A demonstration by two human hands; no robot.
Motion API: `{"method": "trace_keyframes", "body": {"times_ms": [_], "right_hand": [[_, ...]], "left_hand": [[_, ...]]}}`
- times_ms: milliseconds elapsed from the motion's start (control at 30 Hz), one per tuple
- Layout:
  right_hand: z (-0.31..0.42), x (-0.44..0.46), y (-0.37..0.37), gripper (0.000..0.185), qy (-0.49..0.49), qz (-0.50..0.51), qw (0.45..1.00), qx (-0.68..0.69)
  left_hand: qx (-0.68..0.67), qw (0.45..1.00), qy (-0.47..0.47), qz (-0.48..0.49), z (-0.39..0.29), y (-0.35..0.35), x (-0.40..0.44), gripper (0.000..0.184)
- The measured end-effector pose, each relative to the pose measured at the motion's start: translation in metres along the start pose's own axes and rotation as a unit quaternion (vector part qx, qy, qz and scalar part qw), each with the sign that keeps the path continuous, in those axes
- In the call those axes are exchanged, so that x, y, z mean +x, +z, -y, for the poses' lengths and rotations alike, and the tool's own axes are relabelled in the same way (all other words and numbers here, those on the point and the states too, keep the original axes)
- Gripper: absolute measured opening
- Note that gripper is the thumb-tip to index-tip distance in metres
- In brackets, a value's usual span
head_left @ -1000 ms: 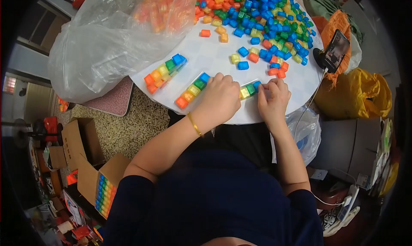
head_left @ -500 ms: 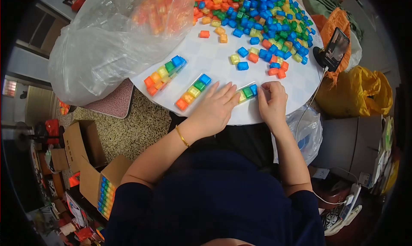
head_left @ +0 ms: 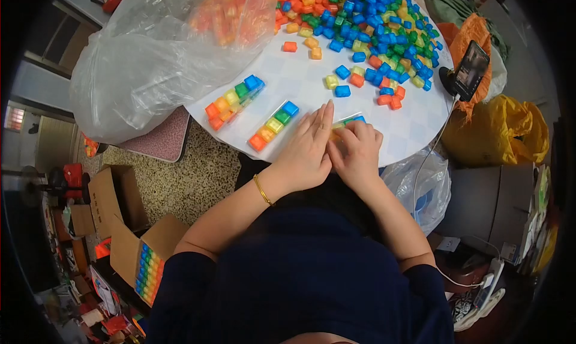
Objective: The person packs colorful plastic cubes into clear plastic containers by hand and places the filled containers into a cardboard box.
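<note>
My left hand point(head_left: 304, 147) lies with its fingers stretched out and together beside a clear plastic case of coloured cubes point(head_left: 355, 119). My right hand point(head_left: 358, 153) is closed over the near part of that case, fingers bent, its thumb close to my left hand. Only the far end of the case shows, with blue and green; the rest is hidden under my hands. To the left lies a second clear case point(head_left: 274, 126) with a row of blue, green, yellow, orange and red cubes. Farther left is another filled case point(head_left: 234, 102), stacked or doubled.
A heap of loose coloured cubes point(head_left: 375, 32) covers the back of the white table point(head_left: 288, 68). A big clear plastic bag point(head_left: 150, 74) sits at the left. A phone on a stand point(head_left: 471, 71) is at the right edge. A cardboard box of filled cases point(head_left: 147, 272) stands lower left.
My right hand has moved left and down over the case, covering more of it. My left hand's fingers have turned to point farther away from me.
</note>
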State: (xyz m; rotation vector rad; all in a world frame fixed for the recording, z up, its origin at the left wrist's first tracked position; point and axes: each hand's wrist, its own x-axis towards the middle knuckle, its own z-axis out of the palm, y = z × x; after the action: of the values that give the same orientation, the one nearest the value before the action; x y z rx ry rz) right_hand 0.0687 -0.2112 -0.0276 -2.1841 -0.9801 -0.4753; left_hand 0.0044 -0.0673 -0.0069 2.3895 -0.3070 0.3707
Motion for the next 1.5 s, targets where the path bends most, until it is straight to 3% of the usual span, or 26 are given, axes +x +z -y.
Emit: {"method": "trace_keyframes", "body": {"times_ms": [233, 467, 600, 667, 767, 800, 900, 967, 1067, 1133, 1267, 1333, 1500], "right_hand": [[0.0, 0.002, 0.007, 0.012, -0.003, 0.0, 1.0, 0.005], [-0.003, -0.002, 0.012, 0.011, 0.002, -0.038, 0.999, 0.022], [-0.009, 0.002, 0.005, 0.017, 0.06, -0.011, 0.997, 0.037], [-0.023, 0.002, -0.002, 0.022, 0.126, -0.077, 0.976, 0.163], [-0.047, 0.019, -0.01, 0.02, 0.079, -0.112, 0.989, 0.052], [-0.057, 0.023, -0.012, 0.02, 0.075, -0.114, 0.989, 0.052], [-0.08, 0.04, -0.012, 0.018, 0.09, -0.084, 0.99, 0.073], [-0.087, 0.057, -0.005, 0.017, 0.015, -0.1, 0.995, -0.019], [-0.046, 0.104, 0.045, 0.038, -0.09, 0.026, 0.995, -0.017], [-0.023, 0.143, 0.082, 0.034, -0.148, 0.034, 0.988, -0.026], [-0.041, 0.178, 0.12, 0.028, -0.108, 0.089, 0.98, -0.139], [-0.04, 0.171, 0.096, 0.027, -0.023, 0.273, 0.945, -0.18], [-0.038, 0.087, 0.039, 0.026, -0.038, 0.153, 0.974, -0.163]], "left_hand": [[0.056, 0.998, -0.013, 0.024, 0.004, 0.008, -0.004, 0.072], [0.172, 0.983, -0.022, 0.061, -0.002, 0.018, -0.01, 0.078], [0.179, 0.981, -0.039, 0.07, -0.01, 0.013, -0.002, 0.081], [0.154, 0.988, -0.02, 0.003, -0.015, 0.008, 0.007, 0.079], [0.082, 0.993, -0.055, 0.071, -0.008, 0.024, 0.034, 0.074], [0.093, 0.995, -0.032, 0.034, -0.004, 0.029, 0.036, 0.063], [0.05, 0.998, -0.028, -0.024, -0.002, -0.009, 0.021, 0.056], [0.138, 0.984, -0.078, -0.085, 0.001, -0.044, 0.001, 0.054], [0.221, 0.963, -0.115, -0.1, 0.019, -0.06, -0.026, 0.057], [0.235, 0.959, -0.135, -0.088, 0.015, -0.057, -0.027, 0.057], [0.231, 0.955, -0.174, -0.061, 0.014, -0.056, -0.028, 0.06], [0.227, 0.958, -0.16, -0.067, 0.011, -0.061, -0.032, 0.061], [0.271, 0.953, -0.106, -0.083, 0.009, -0.069, -0.033, 0.063]]}}
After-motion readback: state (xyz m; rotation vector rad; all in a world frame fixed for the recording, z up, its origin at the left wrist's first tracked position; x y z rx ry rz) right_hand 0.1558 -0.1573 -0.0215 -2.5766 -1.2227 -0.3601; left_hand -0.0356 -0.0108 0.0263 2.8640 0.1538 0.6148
